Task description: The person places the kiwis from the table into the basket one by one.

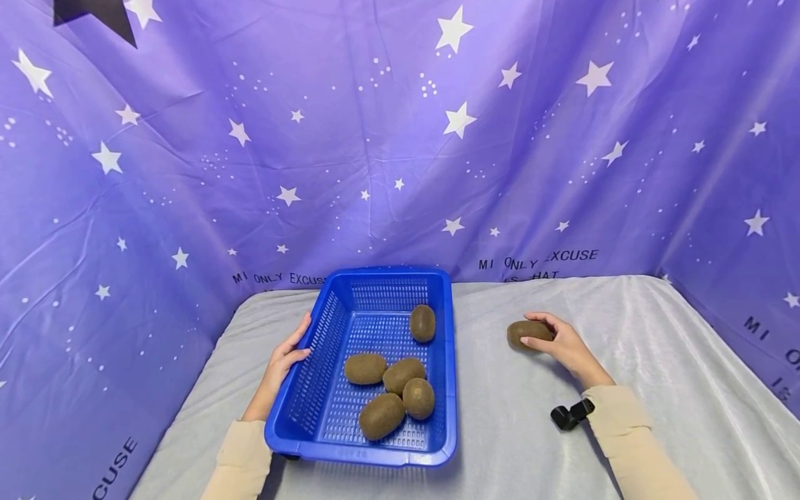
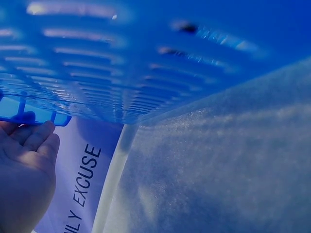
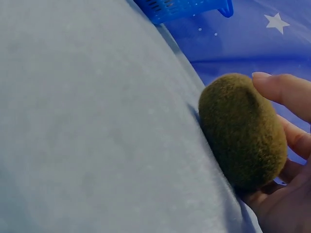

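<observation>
A blue plastic basket (image 1: pixel 363 455) with slotted walls stands on the cloth and holds several brown fuzzy kiwis (image 1: pixel 382 417). At its left side my left hand (image 1: pixel 282 368) holds the rim, thumb over the edge; the left wrist view has the fingers (image 2: pixel 41 138) beneath the rim. Right of the basket, my right hand (image 1: pixel 567 351) grips another kiwi (image 1: pixel 525 334) between thumb and fingers. In the right wrist view that kiwi (image 3: pixel 243 133) lies on its side close over the cloth, fingertips against its far end.
Pale grey cloth (image 1: pixel 500 430) covers the table. Behind it and at both sides hangs a purple curtain (image 1: pixel 387 139) with white stars and lettering. A small black device (image 1: pixel 571 414) is strapped at my right wrist.
</observation>
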`<state>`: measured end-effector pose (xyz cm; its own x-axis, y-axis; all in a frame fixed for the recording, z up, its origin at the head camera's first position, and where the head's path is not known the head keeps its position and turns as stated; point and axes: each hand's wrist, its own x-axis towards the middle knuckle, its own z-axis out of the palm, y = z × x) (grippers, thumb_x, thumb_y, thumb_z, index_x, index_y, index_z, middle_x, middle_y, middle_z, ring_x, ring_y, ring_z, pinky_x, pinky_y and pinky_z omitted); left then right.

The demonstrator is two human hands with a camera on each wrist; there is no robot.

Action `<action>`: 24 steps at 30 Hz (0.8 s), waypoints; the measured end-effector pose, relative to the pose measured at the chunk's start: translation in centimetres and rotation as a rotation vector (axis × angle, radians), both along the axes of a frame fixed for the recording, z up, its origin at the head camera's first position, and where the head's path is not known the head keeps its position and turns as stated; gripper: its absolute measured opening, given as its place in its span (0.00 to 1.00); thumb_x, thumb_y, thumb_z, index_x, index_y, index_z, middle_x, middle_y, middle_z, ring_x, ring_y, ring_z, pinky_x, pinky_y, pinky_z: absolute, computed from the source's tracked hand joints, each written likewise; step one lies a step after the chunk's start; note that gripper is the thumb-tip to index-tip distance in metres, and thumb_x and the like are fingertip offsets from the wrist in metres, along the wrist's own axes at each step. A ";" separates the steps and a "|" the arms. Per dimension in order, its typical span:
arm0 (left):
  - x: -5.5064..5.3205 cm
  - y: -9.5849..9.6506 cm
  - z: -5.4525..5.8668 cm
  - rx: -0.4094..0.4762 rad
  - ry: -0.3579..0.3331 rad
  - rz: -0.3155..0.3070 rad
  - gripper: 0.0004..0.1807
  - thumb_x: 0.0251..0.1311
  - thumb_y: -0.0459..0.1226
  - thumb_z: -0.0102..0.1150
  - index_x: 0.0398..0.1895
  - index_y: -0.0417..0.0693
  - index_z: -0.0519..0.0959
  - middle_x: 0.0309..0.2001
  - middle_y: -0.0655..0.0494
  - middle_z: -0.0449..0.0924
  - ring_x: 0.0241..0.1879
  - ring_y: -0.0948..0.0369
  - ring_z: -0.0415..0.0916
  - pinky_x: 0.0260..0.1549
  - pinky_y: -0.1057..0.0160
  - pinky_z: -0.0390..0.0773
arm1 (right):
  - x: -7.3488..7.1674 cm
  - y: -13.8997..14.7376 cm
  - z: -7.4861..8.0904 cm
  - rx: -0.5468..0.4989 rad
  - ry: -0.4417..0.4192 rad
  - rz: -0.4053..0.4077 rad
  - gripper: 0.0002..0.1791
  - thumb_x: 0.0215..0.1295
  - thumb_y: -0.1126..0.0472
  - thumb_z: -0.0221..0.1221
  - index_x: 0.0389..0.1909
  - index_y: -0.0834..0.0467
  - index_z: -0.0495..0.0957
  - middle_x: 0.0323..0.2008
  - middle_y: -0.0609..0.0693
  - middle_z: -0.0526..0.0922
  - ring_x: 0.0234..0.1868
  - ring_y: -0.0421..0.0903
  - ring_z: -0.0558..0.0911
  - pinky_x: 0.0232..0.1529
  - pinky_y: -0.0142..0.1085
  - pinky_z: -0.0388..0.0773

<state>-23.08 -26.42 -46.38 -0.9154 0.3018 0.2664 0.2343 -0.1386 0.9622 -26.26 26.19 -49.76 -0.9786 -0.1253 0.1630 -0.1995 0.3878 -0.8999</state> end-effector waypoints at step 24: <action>-0.1 -0.1 -0.2 0.014 0.014 -0.005 0.33 0.63 0.22 0.36 0.71 0.31 0.42 0.73 0.40 0.31 0.65 0.77 0.54 0.58 0.75 0.62 | -0.2 0.2 -0.7 -0.051 -0.006 0.011 0.30 0.55 0.62 0.66 0.58 0.68 0.69 0.52 0.64 0.75 0.42 0.31 0.76 0.42 0.24 0.72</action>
